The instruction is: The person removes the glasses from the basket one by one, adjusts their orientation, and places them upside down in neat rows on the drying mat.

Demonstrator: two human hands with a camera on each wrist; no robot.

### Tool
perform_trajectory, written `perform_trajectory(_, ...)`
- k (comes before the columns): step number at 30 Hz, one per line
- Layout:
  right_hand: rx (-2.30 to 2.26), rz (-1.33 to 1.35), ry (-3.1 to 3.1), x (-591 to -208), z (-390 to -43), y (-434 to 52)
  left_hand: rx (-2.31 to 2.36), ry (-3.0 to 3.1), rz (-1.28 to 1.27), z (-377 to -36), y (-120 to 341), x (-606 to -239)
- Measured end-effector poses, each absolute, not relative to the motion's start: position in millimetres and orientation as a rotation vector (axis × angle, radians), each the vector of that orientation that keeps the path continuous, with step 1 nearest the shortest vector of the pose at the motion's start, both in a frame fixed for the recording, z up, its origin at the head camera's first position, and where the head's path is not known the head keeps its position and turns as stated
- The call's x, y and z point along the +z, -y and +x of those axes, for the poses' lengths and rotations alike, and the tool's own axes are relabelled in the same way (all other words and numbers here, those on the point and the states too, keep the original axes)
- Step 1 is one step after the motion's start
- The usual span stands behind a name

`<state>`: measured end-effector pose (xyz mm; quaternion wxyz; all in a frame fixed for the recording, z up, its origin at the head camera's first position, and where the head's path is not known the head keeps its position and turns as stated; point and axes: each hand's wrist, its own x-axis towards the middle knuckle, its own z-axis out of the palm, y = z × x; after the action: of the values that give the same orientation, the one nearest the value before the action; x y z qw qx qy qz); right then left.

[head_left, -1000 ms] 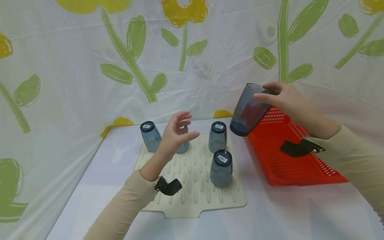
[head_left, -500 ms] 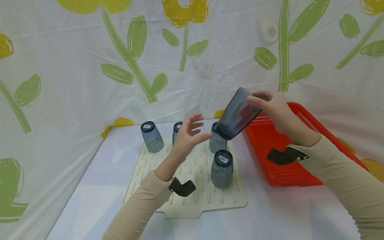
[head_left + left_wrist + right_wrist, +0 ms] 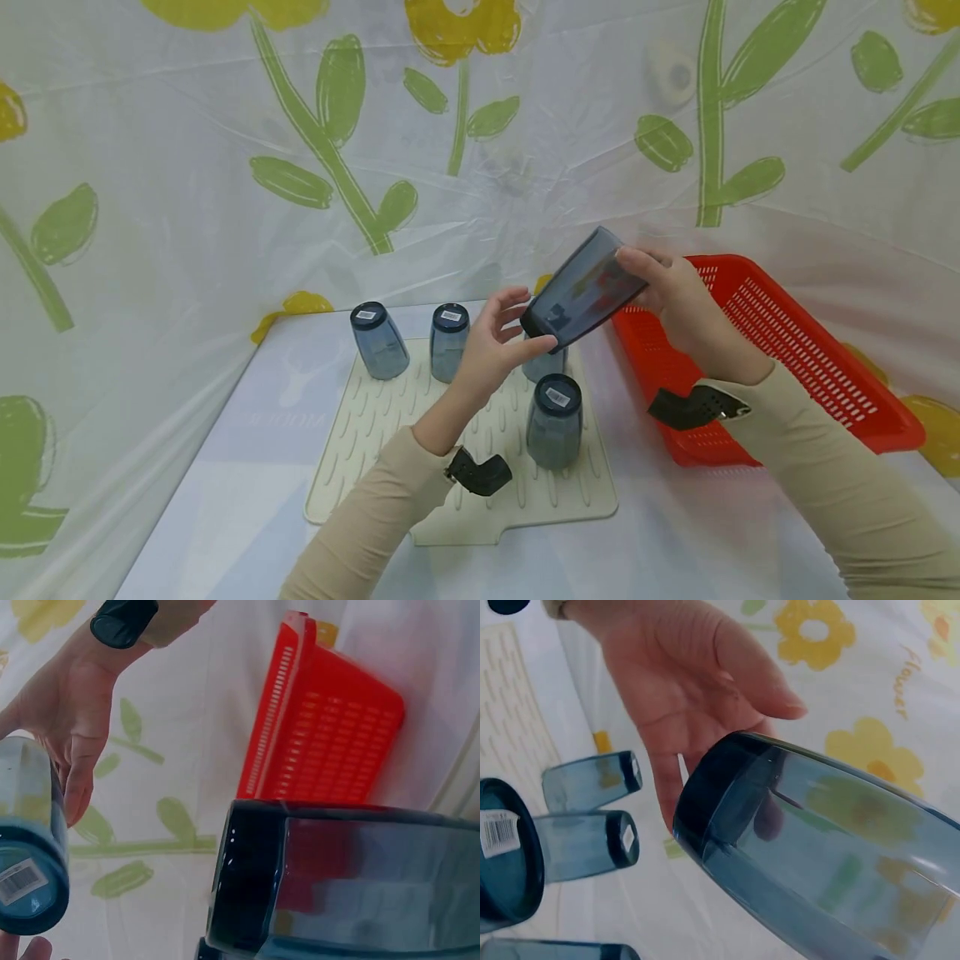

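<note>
A tinted blue-grey drinking glass (image 3: pixel 588 287) hangs tilted over the back of the mat, its dark base lower left. My right hand (image 3: pixel 682 312) grips it near the upper end. At its base is my left hand (image 3: pixel 491 342), thumb overlapping the front edge and relaxed fingers reaching behind. The right wrist view shows this left palm (image 3: pixel 682 697) facing the base, thumb spread apart. Similar glasses stand upside down on a cream ridged drying mat (image 3: pixel 390 450): one back left (image 3: pixel 381 346), one back middle (image 3: pixel 448 342), one front right (image 3: pixel 555 425). Another glass (image 3: pixel 543 367) is partly hidden behind the held one.
To the right of the mat stands a red perforated plastic basket (image 3: pixel 780 333), partly covered by the right arm. Behind the white table (image 3: pixel 247 450) hangs a flower-printed curtain (image 3: pixel 562 125). A black camera sits on each wrist.
My right hand has carried the glass left and down from above the basket, tipping it further. My left hand has moved right, and its fingers now overlap the glass's base.
</note>
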<state>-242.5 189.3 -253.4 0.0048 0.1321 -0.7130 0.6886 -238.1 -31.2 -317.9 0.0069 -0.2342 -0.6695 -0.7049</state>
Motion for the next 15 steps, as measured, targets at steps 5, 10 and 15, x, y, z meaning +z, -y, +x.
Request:
perform_trajectory(5,2.270,0.344,2.162,-259.0,-241.8,-188.5,-2.212,2.018,-0.772,-237.4,25.6,-320.6)
perform_trajectory(10,2.337,0.333,2.104,-263.7,-243.5,-188.0,-2.199,1.951,-0.776,-236.0,21.5,-322.5)
perform_trajectory(15,2.412,0.318,2.039,-266.9,-245.2,-186.7,-2.169,1.917,-0.763,-235.0,18.0,-323.9)
